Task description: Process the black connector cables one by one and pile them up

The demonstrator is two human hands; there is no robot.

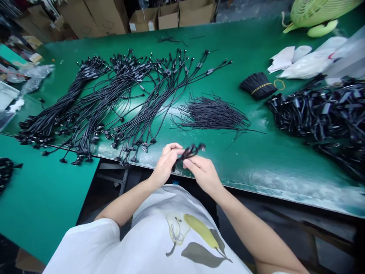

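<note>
A folded black cable [190,152] is gripped between both my hands, just over the table's front edge. My left hand [168,161] pinches its left end, and my right hand [203,169] holds it from the right with the thumb on top. One connector end points up and right; the finer detail is blurred. Beyond my hands lies a loose pile of thin black twist ties [218,113]. To the left, long black cables with connectors [142,114] are spread out in several bunches.
Bundled black cables [327,110] are heaped at the right. Near them sit a banded bundle of black ties [258,86], white plastic bags [309,61] and a yellow-green fan [319,13]. Cardboard boxes [171,16] stand behind the green table [245,160].
</note>
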